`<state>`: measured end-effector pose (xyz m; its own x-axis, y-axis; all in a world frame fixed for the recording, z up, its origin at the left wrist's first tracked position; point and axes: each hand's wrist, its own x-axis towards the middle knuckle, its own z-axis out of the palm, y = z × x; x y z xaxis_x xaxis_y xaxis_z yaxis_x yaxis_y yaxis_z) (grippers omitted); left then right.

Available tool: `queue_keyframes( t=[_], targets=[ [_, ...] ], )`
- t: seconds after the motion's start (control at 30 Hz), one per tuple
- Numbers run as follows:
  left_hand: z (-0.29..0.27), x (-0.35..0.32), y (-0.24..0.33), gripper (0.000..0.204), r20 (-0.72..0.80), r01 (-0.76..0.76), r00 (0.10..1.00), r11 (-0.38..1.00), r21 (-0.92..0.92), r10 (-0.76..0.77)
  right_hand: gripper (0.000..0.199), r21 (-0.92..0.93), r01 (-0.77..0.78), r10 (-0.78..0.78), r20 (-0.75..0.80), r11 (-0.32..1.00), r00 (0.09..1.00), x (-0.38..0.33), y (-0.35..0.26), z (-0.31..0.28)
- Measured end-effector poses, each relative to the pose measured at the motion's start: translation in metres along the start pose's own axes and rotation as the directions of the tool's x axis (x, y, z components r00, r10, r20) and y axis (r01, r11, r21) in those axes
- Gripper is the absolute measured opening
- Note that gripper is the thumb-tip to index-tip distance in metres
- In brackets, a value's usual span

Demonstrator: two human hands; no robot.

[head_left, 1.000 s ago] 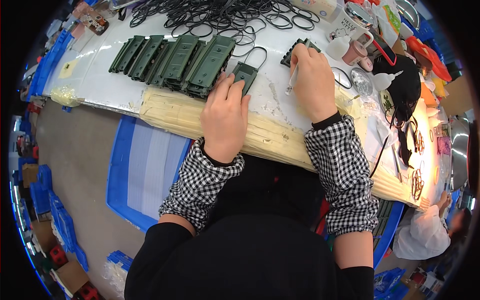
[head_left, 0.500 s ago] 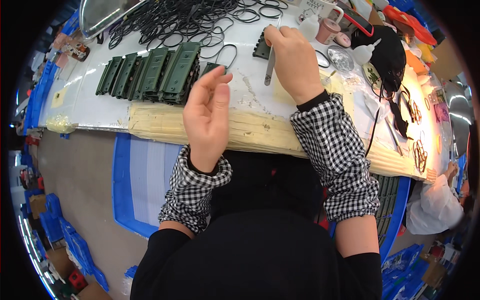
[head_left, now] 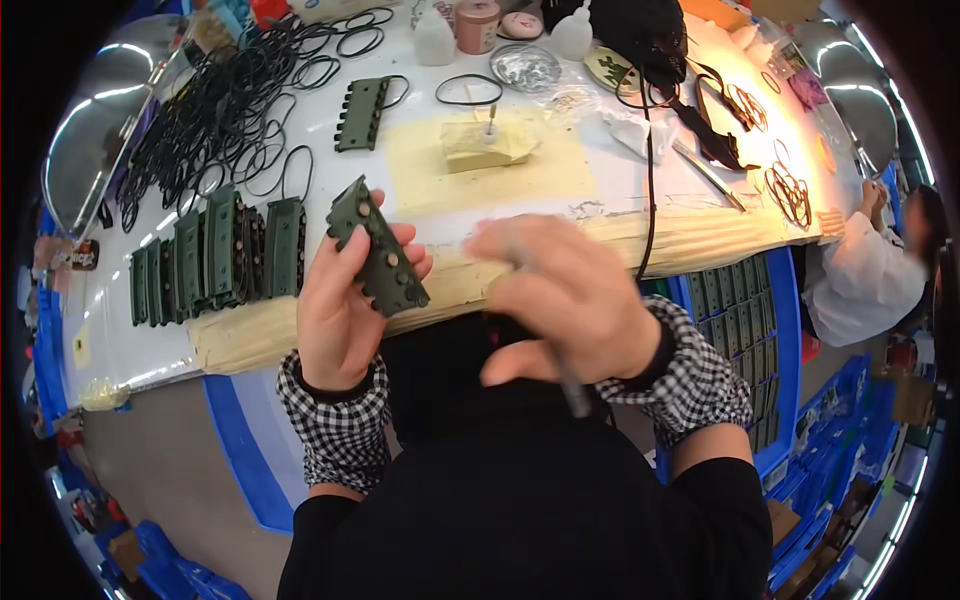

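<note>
My left hand (head_left: 335, 315) is closed around a dark green ribbed plastic part (head_left: 378, 250), tilted, with small round copper-coloured spots along its side. Close to its right, above the front edge of the table, my right hand (head_left: 575, 290) is smeared by motion. A slim metal tool (head_left: 570, 380) lies across that hand, its end sticking out below the palm. To the left, several similar green parts (head_left: 208, 255) stand in a packed row, and one more green part (head_left: 285, 250) stands beside them. Farther off, another green part (head_left: 360, 115) lies alone by a black loop.
A tangle of black loops (head_left: 215, 125) covers the back left. A yellow block (head_left: 485, 155) stands mid-table, with white squeeze bottles (head_left: 433, 38) behind it. A black cord (head_left: 650, 190) hangs over the front edge. Blue bins (head_left: 785, 360) sit below; another person (head_left: 865, 270) sits far right.
The view has swung to the right. My left hand, empty before, now holds a green part. My right hand has come back from the far green part toward me, still with the metal tool.
</note>
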<state>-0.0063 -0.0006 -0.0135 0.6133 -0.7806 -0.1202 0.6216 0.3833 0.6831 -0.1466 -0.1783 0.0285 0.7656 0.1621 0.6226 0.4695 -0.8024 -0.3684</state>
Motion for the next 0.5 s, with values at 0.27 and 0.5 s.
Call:
queue_keyframes(
  t=[0.27,0.5],
  targets=[
    [0.026,-0.004,-0.014,0.040,0.053,0.093,0.994,0.989,0.114,-0.100,0.030,-0.099,-0.940,0.650,-0.698,0.327,0.300,-0.182,0.132,-0.214],
    [0.038,-0.005,-0.028,0.036,0.061,0.153,0.985,0.984,0.090,-0.159,0.030,-0.699,-0.692,0.823,-0.493,-0.182,0.283,-0.248,0.286,-0.340]
  ],
)
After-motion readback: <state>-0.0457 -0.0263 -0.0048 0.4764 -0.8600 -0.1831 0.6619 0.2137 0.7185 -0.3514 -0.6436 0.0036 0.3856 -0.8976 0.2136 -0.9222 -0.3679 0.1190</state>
